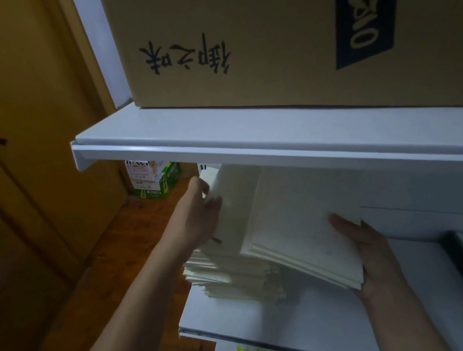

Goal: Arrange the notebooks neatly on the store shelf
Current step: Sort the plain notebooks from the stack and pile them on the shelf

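On the white middle shelf (317,320), near its left end, lay a pile of pale notebooks (234,275); the left hand (197,218) grasped the topmost notebook's left edge; the right hand (367,251) gripped a tilted bundle (304,224) resting against the pile; a cardboard box (264,29) stood on the shelf above.

A thick stack of cream-white, thin paper-covered notebooks (234,275) sits unevenly on the white store shelf (316,311) at lower centre of the frame. Above it, a smaller bundle of the same notebooks (304,224) is tilted, its upper edge under the higher shelf board.
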### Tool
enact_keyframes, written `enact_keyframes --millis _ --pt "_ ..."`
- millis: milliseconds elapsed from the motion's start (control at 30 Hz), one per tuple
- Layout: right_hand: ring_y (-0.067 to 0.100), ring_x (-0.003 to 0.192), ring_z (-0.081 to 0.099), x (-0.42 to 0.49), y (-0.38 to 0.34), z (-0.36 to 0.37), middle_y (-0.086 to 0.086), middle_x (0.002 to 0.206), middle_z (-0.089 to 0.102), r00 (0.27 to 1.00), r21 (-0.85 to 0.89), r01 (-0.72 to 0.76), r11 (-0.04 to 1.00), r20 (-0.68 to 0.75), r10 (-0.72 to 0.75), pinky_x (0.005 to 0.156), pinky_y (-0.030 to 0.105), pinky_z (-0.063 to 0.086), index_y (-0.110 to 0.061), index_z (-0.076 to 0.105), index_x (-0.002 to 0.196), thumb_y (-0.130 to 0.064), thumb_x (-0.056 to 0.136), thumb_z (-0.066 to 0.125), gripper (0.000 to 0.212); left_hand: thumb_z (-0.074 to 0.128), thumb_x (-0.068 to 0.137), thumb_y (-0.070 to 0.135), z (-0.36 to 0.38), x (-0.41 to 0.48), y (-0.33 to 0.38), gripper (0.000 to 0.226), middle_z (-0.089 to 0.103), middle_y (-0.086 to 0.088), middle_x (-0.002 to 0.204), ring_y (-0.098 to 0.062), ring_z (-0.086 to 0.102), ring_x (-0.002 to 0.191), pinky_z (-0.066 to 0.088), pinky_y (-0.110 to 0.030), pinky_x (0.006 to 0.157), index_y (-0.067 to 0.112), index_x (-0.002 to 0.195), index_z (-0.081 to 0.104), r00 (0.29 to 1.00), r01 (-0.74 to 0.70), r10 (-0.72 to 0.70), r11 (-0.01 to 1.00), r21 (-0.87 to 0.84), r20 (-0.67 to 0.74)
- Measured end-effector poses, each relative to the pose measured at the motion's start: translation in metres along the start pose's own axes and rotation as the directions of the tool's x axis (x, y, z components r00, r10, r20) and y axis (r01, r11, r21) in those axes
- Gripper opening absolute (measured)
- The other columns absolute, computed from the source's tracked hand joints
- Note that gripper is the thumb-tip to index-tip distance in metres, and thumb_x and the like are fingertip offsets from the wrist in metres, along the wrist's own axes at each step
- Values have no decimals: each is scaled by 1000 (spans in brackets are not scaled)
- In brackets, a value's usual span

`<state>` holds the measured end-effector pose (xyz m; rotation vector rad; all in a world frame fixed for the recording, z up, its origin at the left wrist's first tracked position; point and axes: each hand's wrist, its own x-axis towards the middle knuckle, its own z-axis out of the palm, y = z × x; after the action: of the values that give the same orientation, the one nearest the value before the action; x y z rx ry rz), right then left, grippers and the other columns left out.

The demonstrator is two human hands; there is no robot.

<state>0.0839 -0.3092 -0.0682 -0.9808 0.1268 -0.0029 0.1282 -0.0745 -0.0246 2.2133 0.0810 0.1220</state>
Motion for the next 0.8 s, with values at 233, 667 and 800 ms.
enact_keyframes --millis 233,667,800 --pt "11 69 72 3 -1 1 -3 81 77 999 -79 -38 996 -19 36 51 19 54 -12 63 108 -3 90 52 23 42 100 35 26 -44 18 12 66 -8 95 -27 67 83 56 -50 74 25 106 45 998 -5 28 913 -408 51" --pt "24 91 72 4 5 -9 12 111 72 995 -75 -80 994 -72 75 64 28 57 -6 62 123 -11 73 65 50 53 75 73 -2 11 -44 68 58 -6 114 -24 55 100 53 -42 83 19 116 55 985 65 38 821 567 -169" --pt "25 94 71 4 7 -9 12 113 71 996 -57 -71 996 -59 67 65 29 58 -6 61 124 -10 72 65 52 65 73 65 2 10 -44 60 54 -5 111 -21 55 91 55 -41 80 17 108 57 989 103 -18 805 584 -150"
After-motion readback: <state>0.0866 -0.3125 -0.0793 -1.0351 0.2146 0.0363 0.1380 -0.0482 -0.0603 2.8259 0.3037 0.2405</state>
